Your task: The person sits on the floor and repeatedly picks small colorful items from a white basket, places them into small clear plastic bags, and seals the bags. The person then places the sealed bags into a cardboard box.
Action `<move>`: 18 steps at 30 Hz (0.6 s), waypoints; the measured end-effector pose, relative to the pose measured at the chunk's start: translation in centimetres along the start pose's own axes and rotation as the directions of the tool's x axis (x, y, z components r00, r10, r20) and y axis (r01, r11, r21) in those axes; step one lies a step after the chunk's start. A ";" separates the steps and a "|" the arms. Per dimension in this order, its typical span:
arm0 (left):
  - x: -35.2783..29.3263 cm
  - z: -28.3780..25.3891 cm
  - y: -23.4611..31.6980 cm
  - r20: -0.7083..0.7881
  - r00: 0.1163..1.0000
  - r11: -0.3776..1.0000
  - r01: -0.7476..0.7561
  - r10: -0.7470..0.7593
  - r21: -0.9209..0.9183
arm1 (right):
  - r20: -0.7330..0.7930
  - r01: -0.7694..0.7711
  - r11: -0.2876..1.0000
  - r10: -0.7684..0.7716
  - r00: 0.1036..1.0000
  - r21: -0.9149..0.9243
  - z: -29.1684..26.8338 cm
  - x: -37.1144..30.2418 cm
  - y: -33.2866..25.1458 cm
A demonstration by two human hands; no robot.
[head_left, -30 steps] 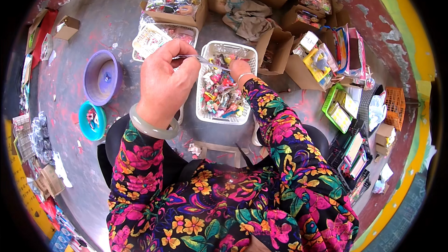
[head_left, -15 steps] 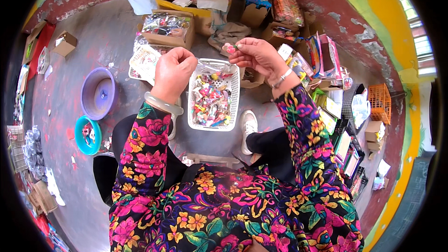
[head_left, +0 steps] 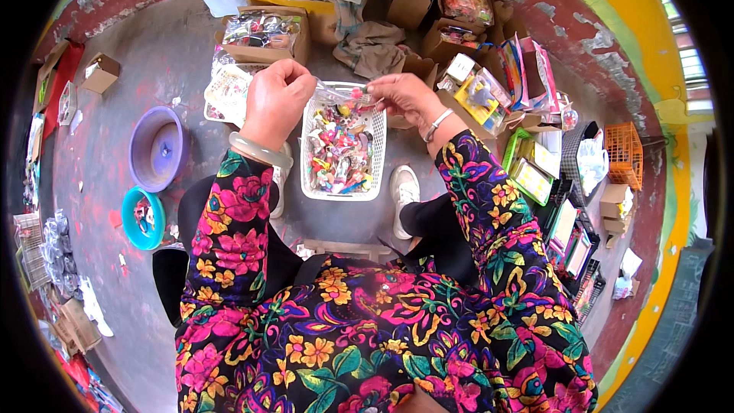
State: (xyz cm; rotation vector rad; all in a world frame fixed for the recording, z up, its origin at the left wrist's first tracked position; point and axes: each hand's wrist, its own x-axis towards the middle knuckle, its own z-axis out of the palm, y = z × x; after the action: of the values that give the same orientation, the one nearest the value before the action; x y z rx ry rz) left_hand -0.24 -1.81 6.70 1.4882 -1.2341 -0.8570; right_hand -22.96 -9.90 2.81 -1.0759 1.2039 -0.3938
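Observation:
My left hand [head_left: 277, 99] and my right hand [head_left: 404, 97] are raised over a white plastic basket [head_left: 306, 164] and pinch the two ends of a small clear plastic bag [head_left: 342, 95] with a pink item in it. The basket on the grey floor is full of small colourful packaged trinkets [head_left: 341, 153]. A pale bangle is on my left wrist and a thin bracelet on my right. Both sleeves are black with bright flowers.
A purple bowl [head_left: 155, 147] and a teal bowl [head_left: 142, 219] lie at left. Cardboard boxes of packaged goods [head_left: 264, 34] stand behind the basket, with more boxes and toy packs [head_left: 489, 88] at right. An orange crate [head_left: 624, 154] is far right. My white shoe [head_left: 403, 190] is beside the basket.
The view has tilted down and back. My right hand came off the basket and up to meet the left, and both now stretch the small clear bag between them.

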 end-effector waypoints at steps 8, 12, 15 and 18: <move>-0.4 0.3 0.5 0.019 0.999 0.998 0.037 -0.038 0.049 | -0.005 0.367 0.930 -0.367 0.930 0.025 2.5 -6.8 -6.6; -0.3 1.0 -0.1 0.047 0.998 0.998 0.049 -0.048 -0.028 | -0.033 0.461 0.887 -0.461 0.887 -0.027 3.4 -7.8 -6.7; -0.6 1.4 0.2 0.082 0.993 0.986 0.090 -0.079 -0.141 | -0.025 0.608 0.780 -0.618 0.786 -0.146 4.3 -7.2 -5.9; -0.4 1.7 -0.2 0.181 0.973 0.968 0.178 -0.146 -0.177 | -0.047 0.617 0.754 -0.641 0.766 -0.223 4.9 -7.3 -5.7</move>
State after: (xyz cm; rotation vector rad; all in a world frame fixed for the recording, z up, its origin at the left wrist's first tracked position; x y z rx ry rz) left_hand -1.87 -1.80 6.02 1.3964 -1.1232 -1.1977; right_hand -19.69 -4.94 11.39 -1.6555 0.9629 -0.8908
